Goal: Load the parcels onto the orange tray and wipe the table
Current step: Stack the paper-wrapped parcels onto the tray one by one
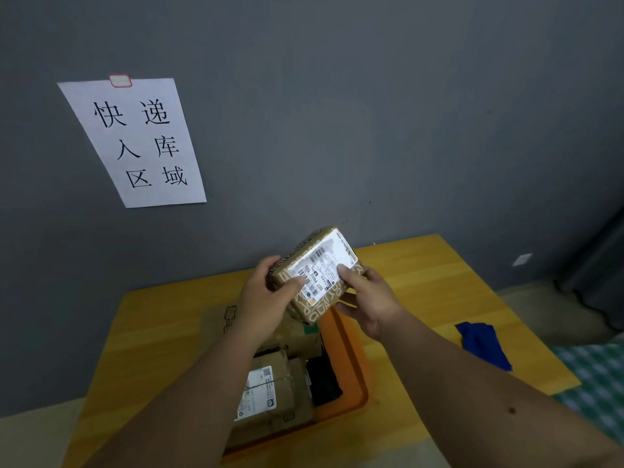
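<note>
**Two hands hold a labelled parcel above the orange tray**

Two hands grip one small brown cardboard parcel (315,275) in the air, tilted, with its white shipping label facing up toward the camera. The left hand (266,295) holds the parcel's left end, thumb pressed on the label's near corner and fingers curled around the far side. The right hand (366,298) holds the right end, thumb on the label's edge and fingers wrapped underneath. The parcel hangs over the far end of the orange tray (351,363), clear of what lies below it.

The tray sits on a wooden table (439,282) that stands against a grey wall (371,113). Inside the tray lie several more packages: a brown taped box with a white label (266,393) toward the near end, a flat black package (324,380) beside it against the tray's right wall, and further brown cartons partly hidden under the left forearm. A large flat cardboard piece (216,320) pokes out past the tray's far left side.

A crumpled blue cloth (483,346) lies on the table to the right of the tray, well apart from it. On the wall hangs a white paper sign (135,143) with black Chinese characters, fixed at its top by a red-edged clip.
</note>
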